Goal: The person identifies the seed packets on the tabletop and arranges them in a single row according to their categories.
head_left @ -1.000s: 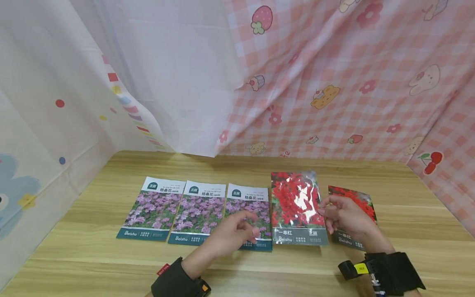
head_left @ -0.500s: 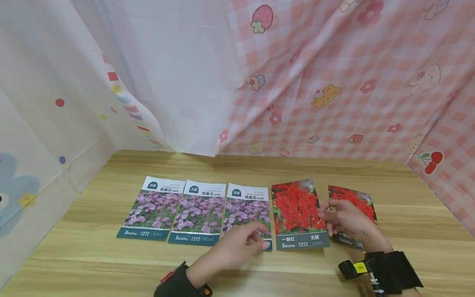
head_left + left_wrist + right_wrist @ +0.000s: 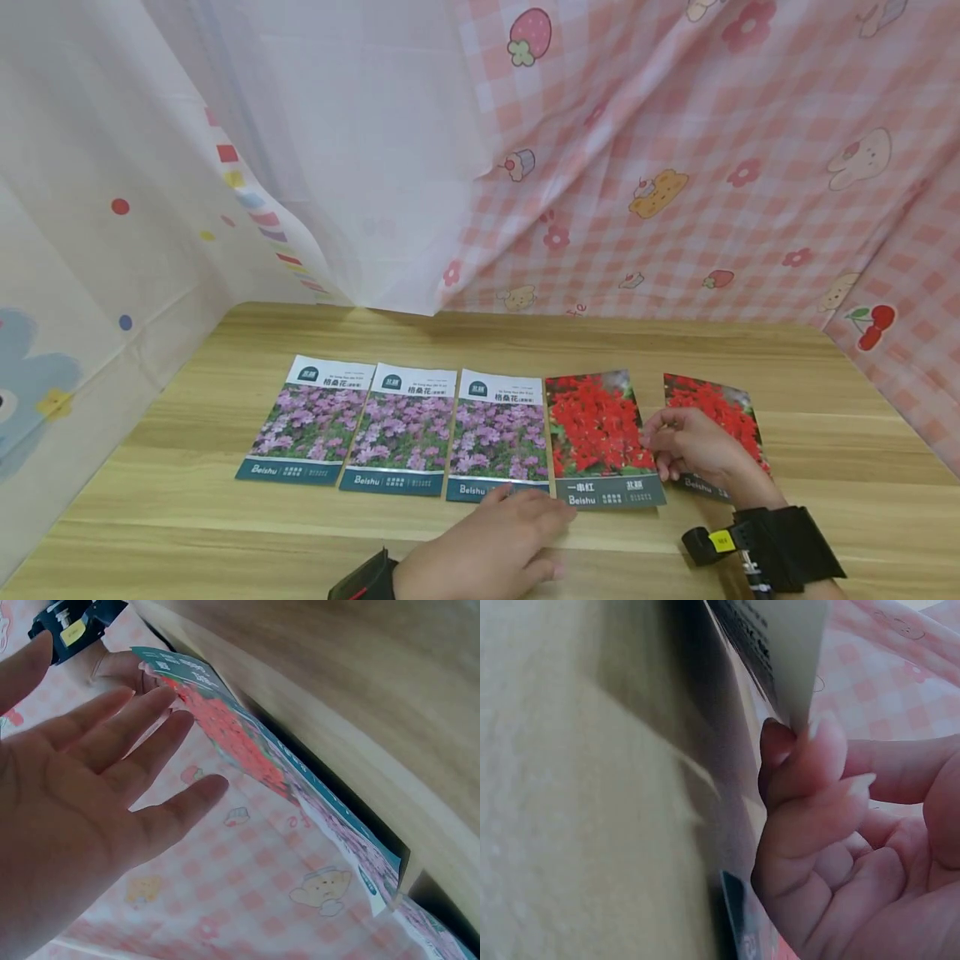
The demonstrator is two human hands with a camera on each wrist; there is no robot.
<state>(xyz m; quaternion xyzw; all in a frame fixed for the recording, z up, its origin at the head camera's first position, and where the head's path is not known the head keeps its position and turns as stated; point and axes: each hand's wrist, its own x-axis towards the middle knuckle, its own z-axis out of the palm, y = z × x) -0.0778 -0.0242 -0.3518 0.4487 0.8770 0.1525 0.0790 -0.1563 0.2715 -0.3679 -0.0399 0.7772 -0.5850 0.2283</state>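
Note:
My right hand (image 3: 697, 450) pinches the right edge of a red-flower seed packet (image 3: 600, 429). In the right wrist view, thumb and fingers hold that packet's edge (image 3: 799, 660) up off the table. Fingers straight, my left hand (image 3: 491, 542) is palm down by the lower edges of this packet and the third purple-flower packet (image 3: 498, 433); whether it touches them I cannot tell. Its palm (image 3: 67, 802) fills much of the left wrist view. Another red-flower packet (image 3: 720, 412) lies partly behind my right hand.
Two more purple-flower packets (image 3: 311, 421) (image 3: 401, 429) lie in the row to the left on the wooden table (image 3: 187, 533). A pink checked cloth (image 3: 675, 108) hangs behind, and a white cloth (image 3: 97, 142) hangs at the left.
The held red-flower packet has come down and slightly nearer, its glare gone. My left hand has moved nearer and right, its fingers straightening. My right hand keeps its pinch, nearly still.

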